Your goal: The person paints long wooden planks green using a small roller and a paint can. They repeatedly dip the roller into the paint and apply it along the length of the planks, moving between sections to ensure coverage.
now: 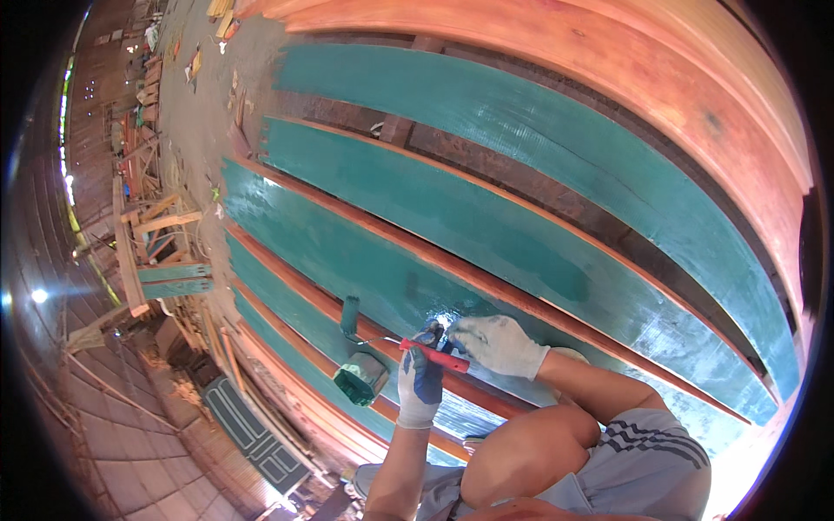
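Note:
My left hand (420, 382), in a white glove with a blue-grey palm, is closed round the red handle of a small paint roller (440, 357). The roller's green sleeve (350, 315) points away to the left, over the boards. My right hand (499, 345), also gloved, has its fingers pinched together close to the left fingertips; what they hold, if anything, I cannot make out. Beside my left hand stands a cut-open container (361, 379) with green paint inside. Under both hands lies a long wooden board (382, 276) coated in wet, shiny green paint.
More green boards (417, 174) run alongside, with gaps and bare orange edges between them. Unpainted planks (591, 52) lie at the far side. Scrap wood (161, 221) and a dark green panelled door (256, 434) are at the left. My bent knee (530, 443) is close below my hands.

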`<control>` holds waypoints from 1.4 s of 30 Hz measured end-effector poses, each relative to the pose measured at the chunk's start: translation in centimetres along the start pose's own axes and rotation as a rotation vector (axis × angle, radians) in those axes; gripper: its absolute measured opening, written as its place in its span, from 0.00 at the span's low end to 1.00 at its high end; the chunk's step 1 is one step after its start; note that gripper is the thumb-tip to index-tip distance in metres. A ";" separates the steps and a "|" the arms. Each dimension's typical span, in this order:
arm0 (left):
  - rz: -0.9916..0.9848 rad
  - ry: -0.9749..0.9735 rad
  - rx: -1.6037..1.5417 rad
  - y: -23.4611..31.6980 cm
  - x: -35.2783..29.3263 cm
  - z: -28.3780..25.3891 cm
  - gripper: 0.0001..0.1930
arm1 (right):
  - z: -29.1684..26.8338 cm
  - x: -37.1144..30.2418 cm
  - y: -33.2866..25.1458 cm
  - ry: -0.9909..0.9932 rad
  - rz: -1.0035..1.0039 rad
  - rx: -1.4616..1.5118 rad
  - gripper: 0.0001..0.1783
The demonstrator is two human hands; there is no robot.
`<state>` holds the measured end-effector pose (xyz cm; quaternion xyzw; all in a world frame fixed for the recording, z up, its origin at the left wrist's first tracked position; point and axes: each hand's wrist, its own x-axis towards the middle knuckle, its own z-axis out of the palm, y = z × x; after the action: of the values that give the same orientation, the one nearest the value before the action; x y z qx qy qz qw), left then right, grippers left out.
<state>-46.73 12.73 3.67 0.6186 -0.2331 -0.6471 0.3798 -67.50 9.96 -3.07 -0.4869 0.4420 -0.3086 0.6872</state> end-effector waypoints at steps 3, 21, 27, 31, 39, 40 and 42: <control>-0.087 -0.039 0.017 0.3 0.9 -0.1 0.28 | 0.1 0.8 0.5 -0.108 -0.102 -0.040 0.22; -0.195 -0.201 0.106 -1.5 1.5 3.7 0.45 | -3.1 0.2 0.2 0.275 -0.128 -0.377 0.18; -0.225 -0.297 0.268 -0.5 -1.7 -3.4 0.45 | -5.1 2.4 1.2 0.443 -0.035 -0.625 0.16; -0.266 -0.178 0.350 1.4 -6.0 -10.3 0.39 | -6.6 1.6 1.4 0.436 0.065 -0.729 0.14; -0.234 -0.106 0.442 0.1 -13.5 -21.3 0.35 | -9.5 -14.8 2.8 0.415 0.321 -1.003 0.12; -0.258 -0.141 0.459 -0.1 -13.9 -21.7 0.32 | -9.6 -17.2 2.4 0.413 0.374 -1.048 0.11; -0.303 -0.178 0.475 0.1 -14.7 -21.1 0.30 | -9.6 -21.7 2.1 0.413 0.449 -1.100 0.11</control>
<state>-26.85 27.68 10.25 0.6587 -0.3154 -0.6756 0.1015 -85.29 25.46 0.31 -0.5948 0.7513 0.0278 0.2847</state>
